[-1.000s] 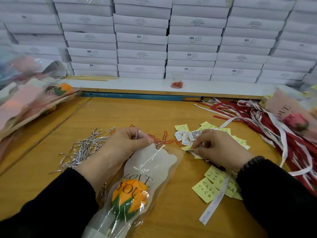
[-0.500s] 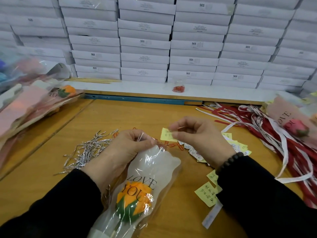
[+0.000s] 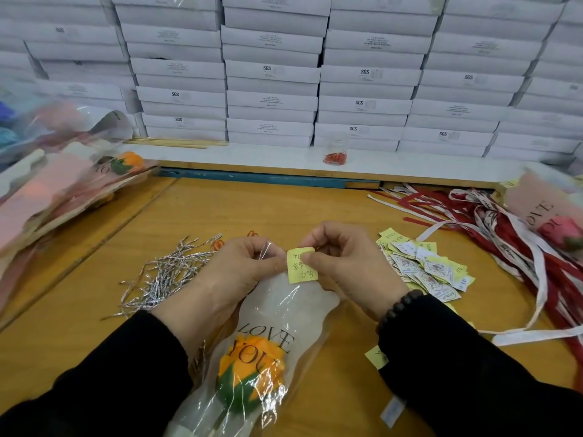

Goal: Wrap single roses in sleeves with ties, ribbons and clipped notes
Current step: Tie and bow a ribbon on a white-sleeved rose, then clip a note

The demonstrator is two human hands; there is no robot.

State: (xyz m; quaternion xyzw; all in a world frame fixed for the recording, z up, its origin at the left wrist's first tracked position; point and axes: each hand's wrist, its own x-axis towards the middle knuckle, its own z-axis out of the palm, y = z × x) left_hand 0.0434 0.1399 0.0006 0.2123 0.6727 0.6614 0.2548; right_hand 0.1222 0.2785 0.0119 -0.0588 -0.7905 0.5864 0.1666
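Head view: note [image 3: 301, 266] at sleeve [image 3: 284, 313] edge

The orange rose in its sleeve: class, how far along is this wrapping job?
Done: the orange rose sits inside the LOVE YOU sleeve. In hand: the left hand pinches the sleeve's top edge while the right hand holds a yellow note against it. Left: no clip on the note shows; ribbons lie unused nearby.

A packing workshop: stacked white boxes [image 3: 271, 74] behind a wooden worktable [image 3: 252, 209].
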